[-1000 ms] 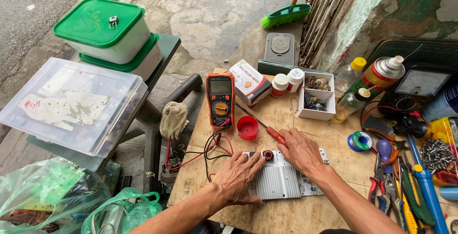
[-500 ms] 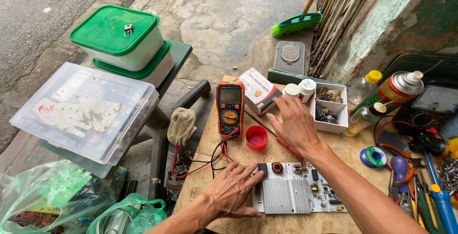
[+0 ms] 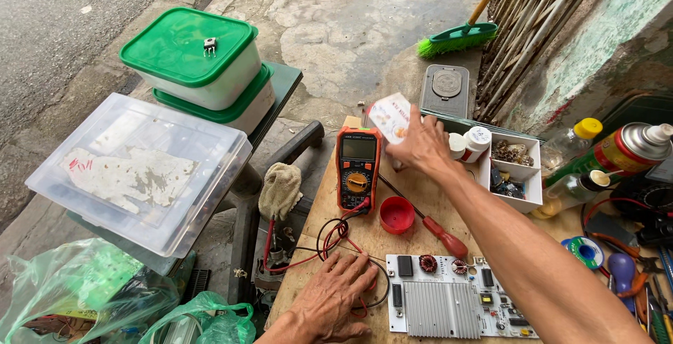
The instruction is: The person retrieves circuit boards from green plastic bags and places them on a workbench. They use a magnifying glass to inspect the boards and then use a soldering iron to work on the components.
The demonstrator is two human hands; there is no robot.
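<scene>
Small white carton (image 3: 390, 117), red-printed, is lifted in the right hand (image 3: 420, 146) over the bench's (image 3: 329, 197) far edge; left hand (image 3: 335, 300) lies flat on the wires (image 3: 329, 235). Beside it, a white tray (image 3: 517, 170) holds small parts

The right hand (image 3: 420, 144) was stretched far out toward twelve o'clock, its bare forearm running back to five o'clock and out of the frame; its fingers were closed in a grip, back of the hand turned up; the left hand (image 3: 333, 298) lay at six o'clock, palm down and flat, fingers spread and pointing toward one o'clock; its wrist came in from the bottom edge.
</scene>
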